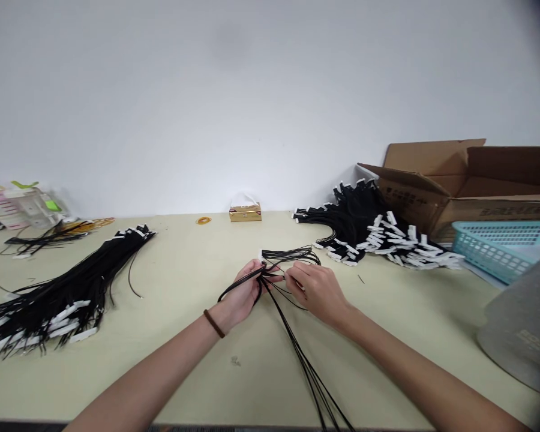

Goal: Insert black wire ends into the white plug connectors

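Note:
My left hand (247, 291) is closed around a wire harness (292, 336) of thin black wires, near the middle of the table. A white connector (261, 256) shows at the top of that hand. Several wires hang down from it toward the table's front edge, and others loop off to the right. Beside it, my right hand (317, 291) has its fingers pinched together on wires of the same harness. The exact wire ends between those fingertips are too small to make out.
A pile of black harnesses (72, 282) with white connectors lies on the left. Another harness pile (355, 222) sits at the back right, by an open cardboard box (414, 201). A teal basket (490, 252), a grey container (522, 330), a tissue pack (245, 213) and bottles (31, 204) stand around.

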Demonstrator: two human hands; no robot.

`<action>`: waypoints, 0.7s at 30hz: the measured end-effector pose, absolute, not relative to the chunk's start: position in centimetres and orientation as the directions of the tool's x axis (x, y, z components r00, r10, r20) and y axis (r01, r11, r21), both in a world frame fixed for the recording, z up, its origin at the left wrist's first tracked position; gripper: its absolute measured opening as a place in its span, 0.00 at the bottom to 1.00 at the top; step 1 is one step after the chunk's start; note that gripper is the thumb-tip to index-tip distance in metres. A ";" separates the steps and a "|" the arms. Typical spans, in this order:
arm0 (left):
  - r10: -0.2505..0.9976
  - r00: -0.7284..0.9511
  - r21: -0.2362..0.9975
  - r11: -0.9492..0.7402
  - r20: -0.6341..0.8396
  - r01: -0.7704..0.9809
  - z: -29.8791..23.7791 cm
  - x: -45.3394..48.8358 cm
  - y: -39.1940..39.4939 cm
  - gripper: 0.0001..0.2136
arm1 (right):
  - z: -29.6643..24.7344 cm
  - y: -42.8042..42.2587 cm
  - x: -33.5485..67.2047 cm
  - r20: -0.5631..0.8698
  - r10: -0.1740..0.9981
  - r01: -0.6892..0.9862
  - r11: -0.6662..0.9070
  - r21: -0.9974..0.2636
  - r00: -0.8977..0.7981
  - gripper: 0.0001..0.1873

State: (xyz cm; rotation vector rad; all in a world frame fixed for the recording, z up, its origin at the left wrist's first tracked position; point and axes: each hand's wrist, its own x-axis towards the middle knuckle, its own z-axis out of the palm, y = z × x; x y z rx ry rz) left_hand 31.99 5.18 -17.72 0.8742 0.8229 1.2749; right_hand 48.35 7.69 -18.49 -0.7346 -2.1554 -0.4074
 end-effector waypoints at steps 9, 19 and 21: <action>0.994 0.104 0.889 0.087 -0.044 -0.450 -18.0 31.9 5.3 0.10 | -18.4 7.7 48.4 0.755 0.402 0.621 0.784 0.009 -0.518 0.14; 0.995 0.091 0.907 0.075 -0.040 -0.415 -17.8 32.0 5.1 0.12 | -18.3 7.7 48.4 0.737 0.433 0.618 0.786 -0.027 -0.519 0.14; 0.995 0.094 0.910 0.067 -0.032 -0.410 -17.8 32.0 5.1 0.13 | -18.3 7.7 48.5 0.725 0.452 0.619 0.784 -0.045 -0.519 0.14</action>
